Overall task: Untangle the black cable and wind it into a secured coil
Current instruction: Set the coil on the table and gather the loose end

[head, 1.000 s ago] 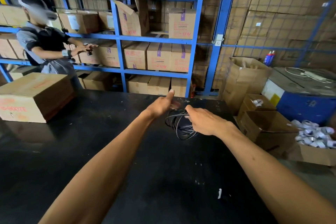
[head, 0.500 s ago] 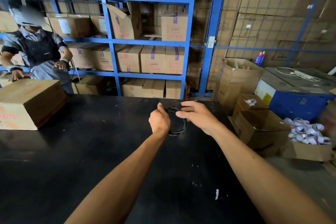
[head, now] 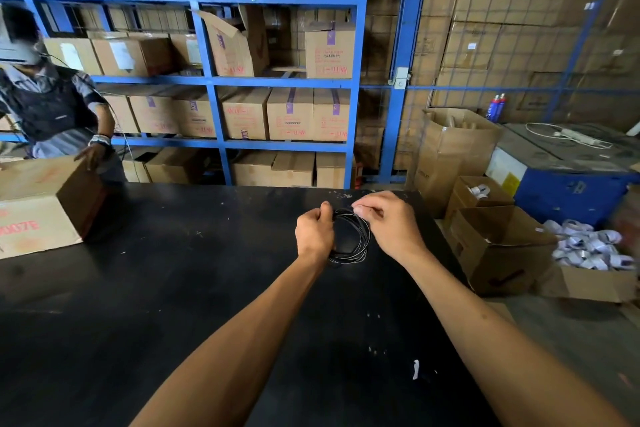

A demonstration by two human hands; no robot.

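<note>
A thin black cable [head: 360,243] hangs in several round loops between my two hands, just above the far part of the black table [head: 173,288]. My left hand [head: 314,231] is closed in a fist around the left side of the loops. On the upper right of the coil, my right hand [head: 389,224] pinches the cable between thumb and forefinger. The lower loops sag to the tabletop. The cable's ends are hidden by my hands.
A large cardboard box [head: 38,204] sits at the table's left end, with another person [head: 52,114] leaning on it. Blue shelving [head: 355,80] full of cartons stands behind. Open boxes [head: 495,246] and a blue machine [head: 568,180] crowd the floor at right.
My hands closed on the cable lying on the table and lifted it into an upright coil. The person at left turned and put a hand on the box.
</note>
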